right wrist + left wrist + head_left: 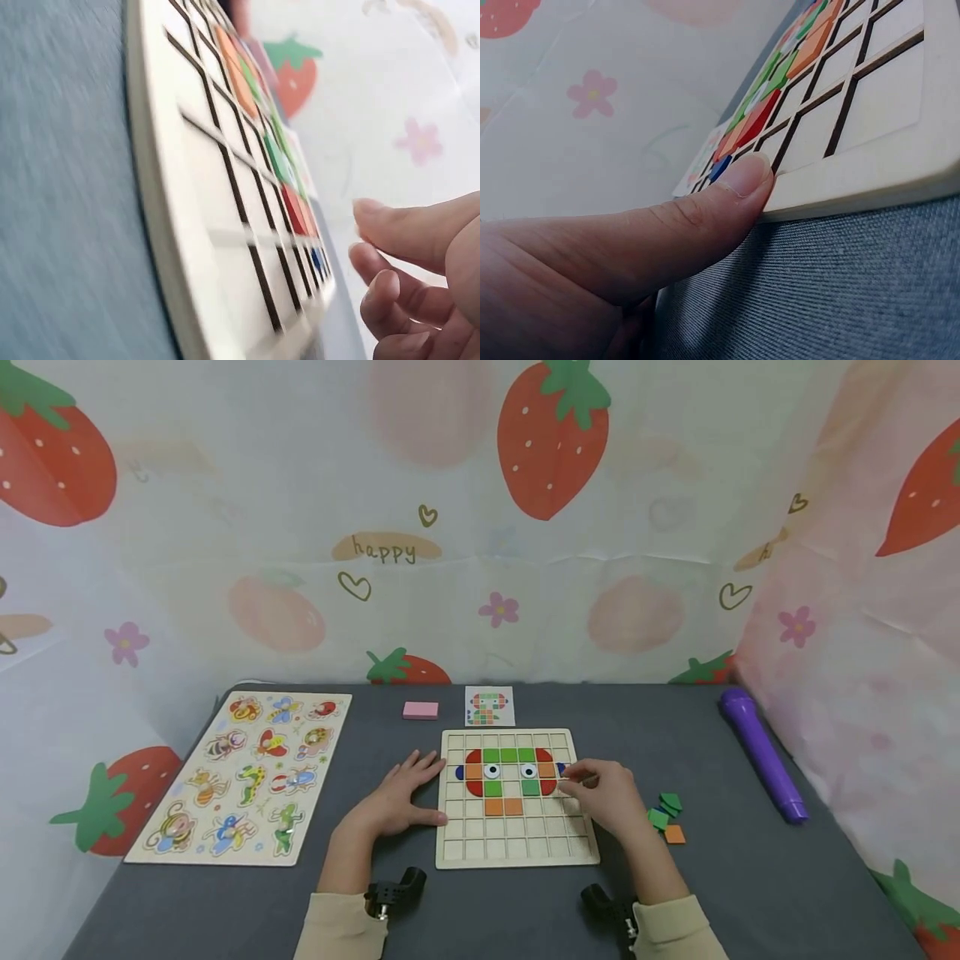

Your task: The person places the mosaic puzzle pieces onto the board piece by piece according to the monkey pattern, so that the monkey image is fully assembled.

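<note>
A wooden grid board [517, 850] lies on the table with red, orange, green and blue pieces set in its squares. Two white eye pieces [491, 771] sit among them. My left hand [396, 797] rests on the table at the board's left side, fingers spread, its thumb [739, 184] touching the board's edge. Over the right edge hovers my right hand [606, 789], beside a blue piece [316, 259]. In the right wrist view its fingers are loosely bent, with a small gap between thumb and forefinger and nothing visible held there.
Behind the board lie a pattern card [490, 695] and a pink block [421, 711]. Several loose green tiles [657, 819] and an orange tile [675, 834] are right of my right forearm. A purple cylinder [765, 758] lies far right; an insect puzzle board [247, 843] is at left.
</note>
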Demonstrator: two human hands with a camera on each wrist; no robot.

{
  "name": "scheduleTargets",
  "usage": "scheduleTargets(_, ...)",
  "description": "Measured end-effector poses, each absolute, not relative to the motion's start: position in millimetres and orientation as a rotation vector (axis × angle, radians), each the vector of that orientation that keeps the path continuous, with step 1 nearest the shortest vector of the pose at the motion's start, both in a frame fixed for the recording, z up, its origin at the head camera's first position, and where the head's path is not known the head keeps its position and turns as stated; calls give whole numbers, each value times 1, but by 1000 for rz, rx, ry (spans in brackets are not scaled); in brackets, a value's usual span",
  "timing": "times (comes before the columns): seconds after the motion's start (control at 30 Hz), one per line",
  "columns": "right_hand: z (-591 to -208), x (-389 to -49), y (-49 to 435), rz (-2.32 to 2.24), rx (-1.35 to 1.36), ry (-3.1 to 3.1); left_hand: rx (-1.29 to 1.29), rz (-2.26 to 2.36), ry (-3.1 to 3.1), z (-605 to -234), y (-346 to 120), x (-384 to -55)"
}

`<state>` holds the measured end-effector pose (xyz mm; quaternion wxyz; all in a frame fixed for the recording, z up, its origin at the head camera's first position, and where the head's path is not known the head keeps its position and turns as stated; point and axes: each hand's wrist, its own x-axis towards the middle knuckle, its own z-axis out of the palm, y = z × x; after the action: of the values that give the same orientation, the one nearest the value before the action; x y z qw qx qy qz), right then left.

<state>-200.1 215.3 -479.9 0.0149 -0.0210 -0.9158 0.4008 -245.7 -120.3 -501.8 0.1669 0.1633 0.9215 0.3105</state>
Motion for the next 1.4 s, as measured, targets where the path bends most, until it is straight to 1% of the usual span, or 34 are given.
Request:
scheduleTargets(0.33,-479,-196,267,1212,-100,-2954,477,892,2618,-500,-122,-245)
scheduleTargets(0.53,-482,-195,285,1177,-167,-3017,480,909,2613,-501,-123,-245)
scheduleTargets(0.8,-483,-196,287,1098,-228,-3066,485,903,2617,-503,-123,-246)
scheduleTargets(1.13,-481,-195,283,1000,-216,-3074,481,901,2615,-501,-122,-246)
scheduleTargets(1.4,-483,-194,282,1026,-218,-3058,484,898,2611,-501,-121,-246)
